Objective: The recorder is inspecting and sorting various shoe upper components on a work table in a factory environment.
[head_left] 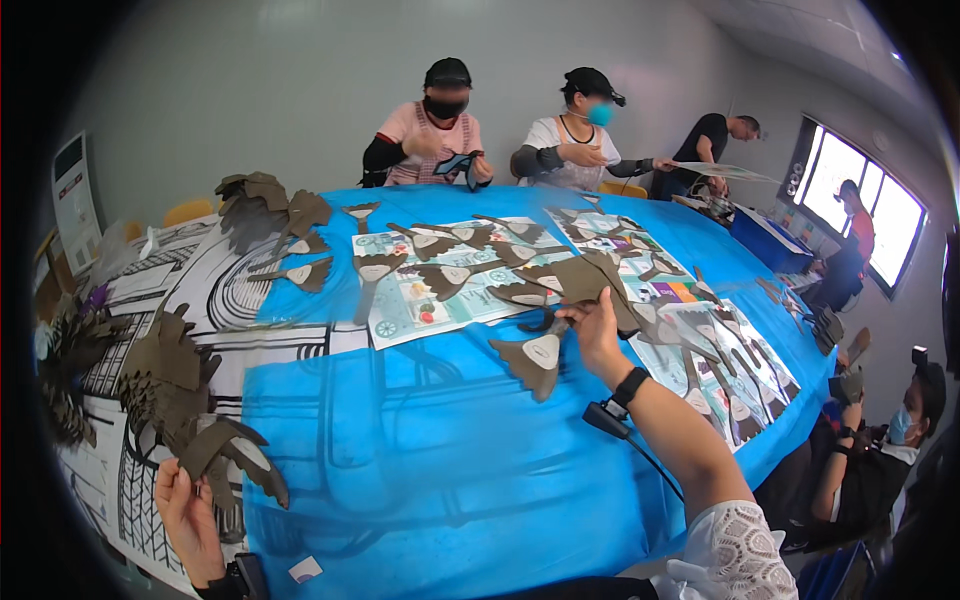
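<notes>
At the lower left, my left hand (187, 512) is closed, pinching a curved grey-brown flat cut-out (207, 447) between thumb and fingers. That piece lies against a heap of similar grey-brown cut-outs (165, 365). Reaching over the middle of the table, my right hand (598, 335) is closed on a large grey-brown cut-out (570, 272); whether it is one piece or several cannot be told. Just left of my right wrist lies a fan-shaped cut-out with a pale oval patch (530, 362). Many like it lie spread over the printed sheets (420, 325) beyond.
A blue cover (400, 440) lies over the table, with black-and-white patterned sheeting (140, 500) at left. Across the table, two people (435, 135) (580, 130) work with their hands. Others are at the right, near a blue bin (765, 238). A cable (655, 465) hangs from my right wrist.
</notes>
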`<action>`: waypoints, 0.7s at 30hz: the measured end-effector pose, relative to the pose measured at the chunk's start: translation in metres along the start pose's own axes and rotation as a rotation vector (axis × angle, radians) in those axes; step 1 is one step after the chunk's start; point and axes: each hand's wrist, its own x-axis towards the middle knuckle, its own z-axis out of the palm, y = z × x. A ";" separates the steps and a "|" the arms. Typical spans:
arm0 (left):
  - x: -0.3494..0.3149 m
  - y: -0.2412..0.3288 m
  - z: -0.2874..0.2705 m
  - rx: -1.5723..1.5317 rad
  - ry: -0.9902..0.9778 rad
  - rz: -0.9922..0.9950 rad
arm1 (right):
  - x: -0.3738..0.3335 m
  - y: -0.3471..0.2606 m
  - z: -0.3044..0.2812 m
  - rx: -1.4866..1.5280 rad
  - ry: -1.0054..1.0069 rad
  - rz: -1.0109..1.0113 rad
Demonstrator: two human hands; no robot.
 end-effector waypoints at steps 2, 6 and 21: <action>0.002 0.000 0.000 0.007 -0.059 0.012 | 0.000 -0.004 0.010 0.142 0.039 -0.102; -0.001 0.002 0.002 0.015 -0.028 0.020 | -0.014 -0.029 0.045 0.197 0.027 -0.180; -0.011 0.009 0.019 0.007 -0.022 0.017 | 0.039 -0.009 0.229 0.357 -0.181 -0.231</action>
